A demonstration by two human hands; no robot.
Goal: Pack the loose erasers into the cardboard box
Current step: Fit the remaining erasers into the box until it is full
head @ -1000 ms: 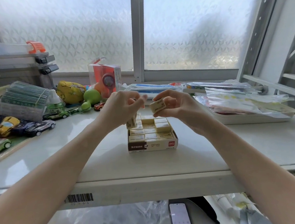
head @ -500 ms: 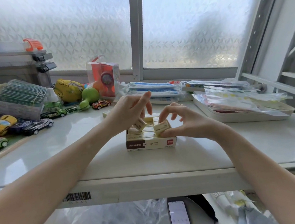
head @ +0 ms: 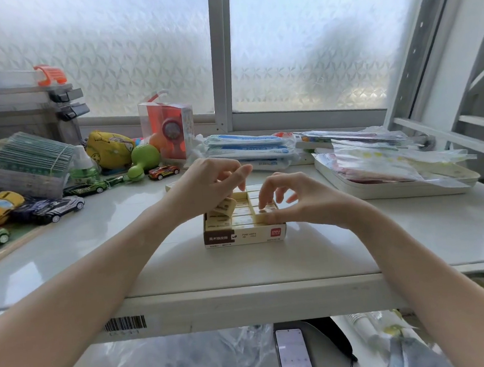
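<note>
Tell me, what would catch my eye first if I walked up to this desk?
Two bare forearms reaching to the middle of the white desk, where a small cream and brown cardboard box is nearly full of cream erasers. The right hand presses one eraser into the box's near right corner, while the left hand holds another eraser tilted over the left side. At far left stands a row of toy cars.

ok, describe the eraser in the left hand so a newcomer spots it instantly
Find the cardboard box at the table's front middle. At its left edge, the left hand holds one eraser. Unlike the packed rows lying flat, it sits tilted, above the box's rim.
</note>
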